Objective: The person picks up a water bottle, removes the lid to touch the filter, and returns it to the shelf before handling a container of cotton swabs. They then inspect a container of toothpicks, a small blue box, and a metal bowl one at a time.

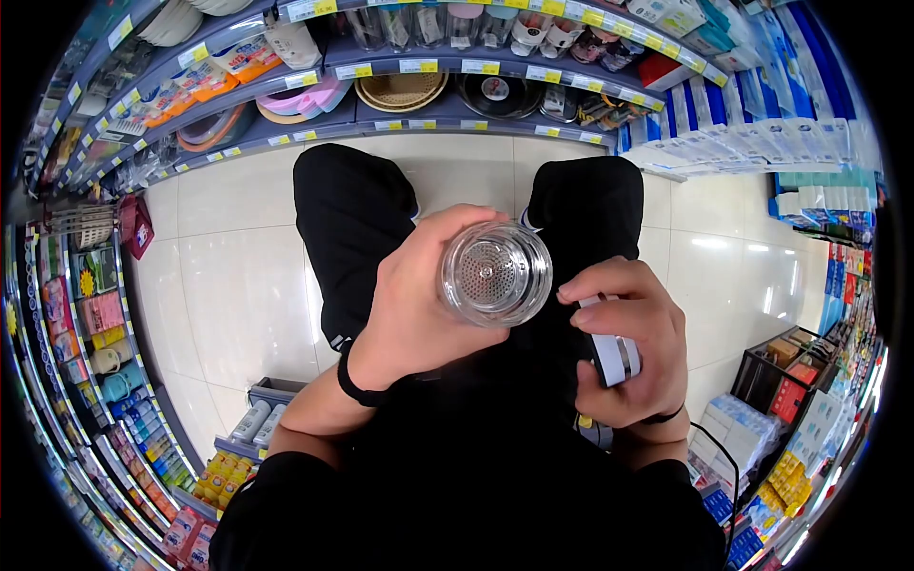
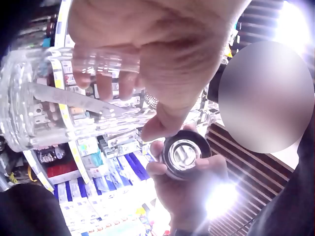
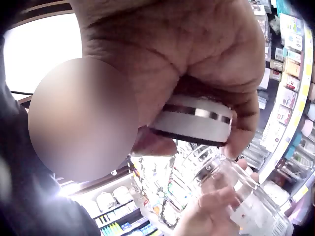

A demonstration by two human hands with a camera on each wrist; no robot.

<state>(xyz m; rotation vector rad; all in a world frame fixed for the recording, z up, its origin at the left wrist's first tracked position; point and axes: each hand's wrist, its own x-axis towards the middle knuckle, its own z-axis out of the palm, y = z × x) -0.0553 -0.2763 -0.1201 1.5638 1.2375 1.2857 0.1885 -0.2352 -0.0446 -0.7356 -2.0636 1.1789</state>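
My left hand grips a clear tea bottle around its side, its round mouth facing the head camera. Inside the mouth shows a perforated metal strainer. In the left wrist view the bottle's transparent wall stretches left from the fingers. To the right, my right hand holds a round lid between thumb and fingers, apart from the bottle. The lid is white with a silver band and a dark edge, as the right wrist view shows; its hollow underside faces the left wrist camera.
Store shelves curve across the front, with baskets, basins and glassware. More stocked shelves line the left, and boxed goods stand at the right. My knees are bent over a tiled floor.
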